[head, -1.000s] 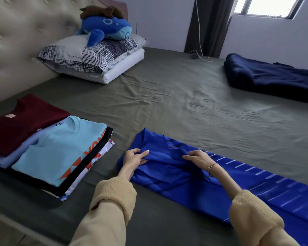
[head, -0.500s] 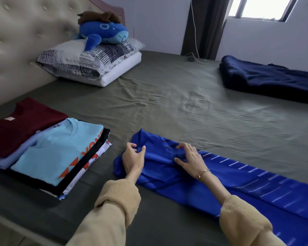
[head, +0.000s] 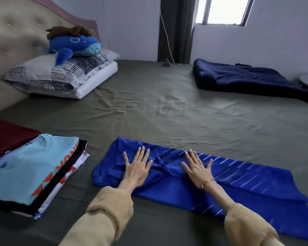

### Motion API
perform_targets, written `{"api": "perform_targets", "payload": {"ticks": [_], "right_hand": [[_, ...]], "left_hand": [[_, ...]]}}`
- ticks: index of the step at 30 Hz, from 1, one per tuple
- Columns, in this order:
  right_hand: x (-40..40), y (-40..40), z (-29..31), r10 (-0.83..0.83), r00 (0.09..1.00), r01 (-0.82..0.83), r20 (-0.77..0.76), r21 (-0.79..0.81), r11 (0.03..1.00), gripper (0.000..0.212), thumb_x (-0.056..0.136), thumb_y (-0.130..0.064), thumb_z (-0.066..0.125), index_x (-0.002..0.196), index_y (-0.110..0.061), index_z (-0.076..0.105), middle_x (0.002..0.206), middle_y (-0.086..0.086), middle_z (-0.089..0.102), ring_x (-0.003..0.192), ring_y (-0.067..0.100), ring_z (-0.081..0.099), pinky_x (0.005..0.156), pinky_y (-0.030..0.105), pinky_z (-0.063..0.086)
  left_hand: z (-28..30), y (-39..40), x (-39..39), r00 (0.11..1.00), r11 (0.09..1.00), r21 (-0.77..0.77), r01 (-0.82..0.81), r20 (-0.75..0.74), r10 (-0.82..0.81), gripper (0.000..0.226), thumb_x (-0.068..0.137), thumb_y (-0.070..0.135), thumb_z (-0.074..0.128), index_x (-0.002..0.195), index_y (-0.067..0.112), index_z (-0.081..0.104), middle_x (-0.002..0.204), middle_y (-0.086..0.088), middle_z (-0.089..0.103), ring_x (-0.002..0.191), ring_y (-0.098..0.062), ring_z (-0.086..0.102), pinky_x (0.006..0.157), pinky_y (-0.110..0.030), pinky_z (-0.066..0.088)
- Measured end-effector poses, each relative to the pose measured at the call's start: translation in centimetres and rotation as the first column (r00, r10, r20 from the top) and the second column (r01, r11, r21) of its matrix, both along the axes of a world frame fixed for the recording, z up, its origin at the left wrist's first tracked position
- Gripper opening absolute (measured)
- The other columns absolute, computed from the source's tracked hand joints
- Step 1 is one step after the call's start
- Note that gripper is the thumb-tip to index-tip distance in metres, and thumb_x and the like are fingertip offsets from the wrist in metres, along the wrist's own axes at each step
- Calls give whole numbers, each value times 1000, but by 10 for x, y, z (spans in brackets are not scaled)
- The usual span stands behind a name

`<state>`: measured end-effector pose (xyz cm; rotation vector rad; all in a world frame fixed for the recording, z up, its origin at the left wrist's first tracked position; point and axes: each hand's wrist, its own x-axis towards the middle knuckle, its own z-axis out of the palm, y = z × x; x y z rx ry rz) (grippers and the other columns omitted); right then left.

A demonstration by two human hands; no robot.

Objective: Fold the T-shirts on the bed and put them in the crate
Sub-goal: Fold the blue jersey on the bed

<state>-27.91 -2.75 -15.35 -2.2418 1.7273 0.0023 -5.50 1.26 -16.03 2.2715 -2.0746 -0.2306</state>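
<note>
Blue T-shirt (head: 247, 183) runs off the right frame edge; its collar end is partly covered by both hands. Folded stack (head: 34, 171) cut off at left; lower garments show edges only.

Olive-sheeted bed (head: 149, 110) — blue T-shirt (head: 247, 176), folded T-shirt stack (head: 30, 167), pillows (head: 64, 73), navy blanket (head: 247, 79).

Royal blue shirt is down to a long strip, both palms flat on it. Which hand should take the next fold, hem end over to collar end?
Right, probably. The right hand lies flat on the royal blue striped T-shirt nearer its long unfolded hem stretch. The left hand presses the collar end, well placed to anchor it.
</note>
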Motion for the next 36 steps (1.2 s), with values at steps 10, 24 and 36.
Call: {"api": "perform_targets", "payload": {"ticks": [10, 24, 36], "right_hand": [[-173, 33, -12, -587, 810, 587, -25, 23, 809, 66, 99, -51, 18, 151, -17, -4, 157, 9, -14, 144, 20, -17, 108, 62, -9], [-229, 38, 4, -857, 479, 874, 192, -11, 486, 52, 91, -40, 53, 118, 4, 46, 119, 21, 59, 111, 34, 56, 89, 39, 44], [-159, 2, 36, -644, 189, 453, 741, 517, 727, 21, 89, -16, 59, 106, -8, 51, 93, 13, 61, 76, 24, 57, 68, 32, 48]], "left_hand": [[-3, -8, -147, 928, 926, 62, 372, -16, -372, 58, 97, 51, -1, 149, 27, -12, 158, 5, -17, 144, -7, -17, 107, -54, -21], [-10, -8, -211, 913, 914, 42, 404, -85, -400, 54, 103, 42, 15, 152, 24, 1, 160, 4, -3, 146, -10, -8, 116, -50, -9], [15, -16, -149, 958, 922, -337, 191, -142, -251, 28, 98, 20, 39, 122, 19, 52, 117, 2, 53, 106, -17, 53, 88, -29, 40]]}}
